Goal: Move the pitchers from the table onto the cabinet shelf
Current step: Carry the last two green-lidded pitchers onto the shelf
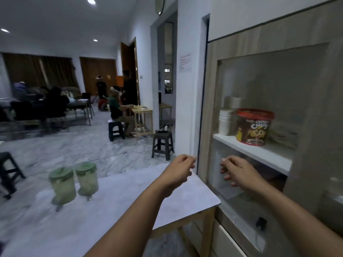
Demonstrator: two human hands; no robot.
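Two green lidded pitchers stand side by side on the marble-patterned table (pixel 130 197), the left pitcher (pixel 63 184) slightly nearer me than the right pitcher (pixel 86 178). Both are blurred. The cabinet (pixel 278 43) stands to the right with a glass front; its white shelf (pixel 259 153) is seen through the glass. My left hand (pixel 179 168) hovers over the table's far right corner, fingers loosely curled, holding nothing. My right hand (pixel 238 171) is at the glass below the shelf, fingers bent and apart, also holding nothing. Both hands are well right of the pitchers.
On the shelf stand a stack of white paper cups (pixel 225 122) and a red-lidded Choco Chips tub (pixel 254 127). A dark stool (pixel 163 144) stands on the floor past the table. Several people sit at tables far back on the left.
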